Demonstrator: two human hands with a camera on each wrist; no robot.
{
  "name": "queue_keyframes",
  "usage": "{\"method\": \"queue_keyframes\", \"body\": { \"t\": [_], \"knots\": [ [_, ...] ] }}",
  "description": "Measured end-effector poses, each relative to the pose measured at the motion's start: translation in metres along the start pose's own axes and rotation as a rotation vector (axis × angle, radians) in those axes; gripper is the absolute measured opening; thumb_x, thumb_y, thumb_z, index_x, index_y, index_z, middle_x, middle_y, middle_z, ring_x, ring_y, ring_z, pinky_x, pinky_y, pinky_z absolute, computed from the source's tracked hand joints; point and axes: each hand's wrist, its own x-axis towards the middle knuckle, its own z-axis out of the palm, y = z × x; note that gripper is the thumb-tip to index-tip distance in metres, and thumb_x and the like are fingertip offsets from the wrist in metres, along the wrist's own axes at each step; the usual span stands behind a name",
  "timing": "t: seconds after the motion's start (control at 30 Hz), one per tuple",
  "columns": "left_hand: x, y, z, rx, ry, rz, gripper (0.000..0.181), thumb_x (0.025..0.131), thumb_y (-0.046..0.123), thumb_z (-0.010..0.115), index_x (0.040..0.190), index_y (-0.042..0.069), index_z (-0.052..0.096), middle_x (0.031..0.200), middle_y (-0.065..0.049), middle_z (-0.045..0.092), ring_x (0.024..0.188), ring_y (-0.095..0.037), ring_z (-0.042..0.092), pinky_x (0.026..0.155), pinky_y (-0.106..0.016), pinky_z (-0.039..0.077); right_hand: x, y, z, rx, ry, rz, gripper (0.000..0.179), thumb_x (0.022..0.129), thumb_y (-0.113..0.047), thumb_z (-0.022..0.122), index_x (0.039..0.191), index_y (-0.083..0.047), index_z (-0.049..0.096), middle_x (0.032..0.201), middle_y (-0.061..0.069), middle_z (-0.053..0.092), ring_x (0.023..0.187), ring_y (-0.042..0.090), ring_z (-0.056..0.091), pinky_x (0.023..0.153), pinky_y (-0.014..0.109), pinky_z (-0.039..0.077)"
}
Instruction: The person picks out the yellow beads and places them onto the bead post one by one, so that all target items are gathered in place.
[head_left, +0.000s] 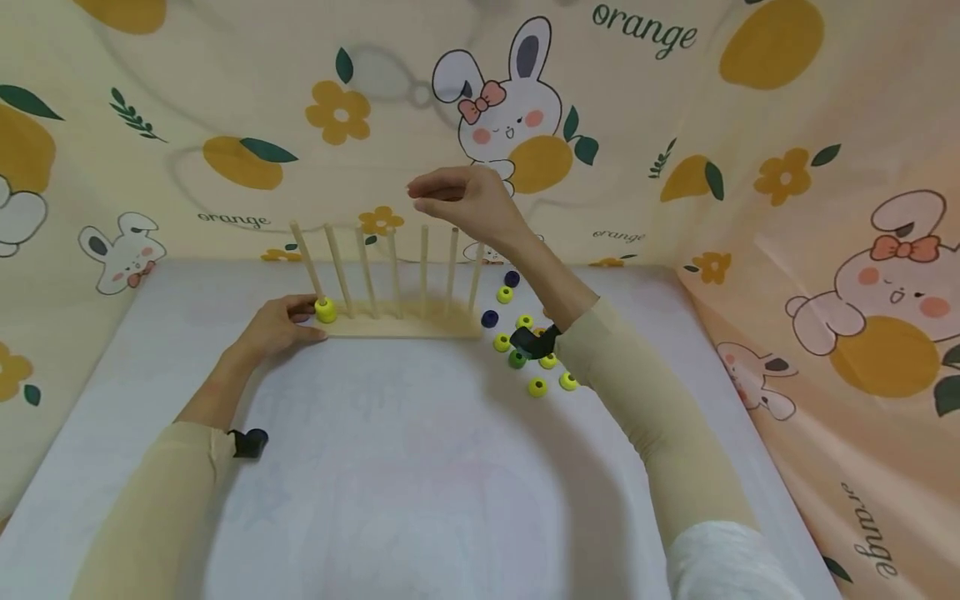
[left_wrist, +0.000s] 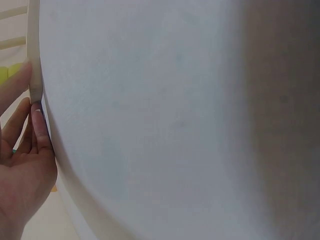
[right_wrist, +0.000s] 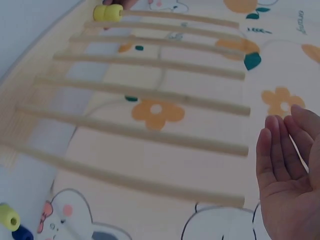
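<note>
White table bears a peg rack held by left fingers.

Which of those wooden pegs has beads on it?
The peg at the far left end, beside the left hand: two yellow beads sit at its foot; the other six are bare.

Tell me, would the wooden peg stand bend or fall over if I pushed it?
The wooden peg stand probably won't bend: its pegs look straight and stiff. A low push would likely just slide it, because its flat base sits on the table. A push up high might tip it, since the pegs are tall and the base looks narrow.
</note>
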Motion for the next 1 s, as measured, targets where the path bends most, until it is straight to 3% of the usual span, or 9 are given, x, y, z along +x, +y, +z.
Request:
{"method": "queue_keyframes", "body": {
  "t": [0.57,1.0],
  "knots": [
    [-0.001,0.002,0.001,0.005,-0.009,-0.012,0.079,0.088,0.016,0.077,0.152,-0.001,0.034,0.15,-0.024,0.041,0.135,-0.041,0.041,0.114,-0.052,0.034,-0.047,0.013,-0.041,-0.04,0.068,0.021,0.025,0.091,-0.015,0.073,0.114,-0.005,0.074,0.11,0.01,0.073,0.096,0.018,0.07,0.087,0.03,0.057],
    [-0.001,0.001,0.0,-0.004,-0.006,-0.011,0.081,0.087,0.019,0.079,0.152,0.0,0.035,0.148,-0.024,0.044,0.134,-0.04,0.042,0.114,-0.053,0.034,-0.092,0.033,-0.059,-0.067,0.105,0.096,0.024,0.092,-0.013,0.072,0.114,-0.003,0.073,0.113,0.013,0.072,0.096,0.018,0.068,0.088,0.025,0.056]
  ]
}}
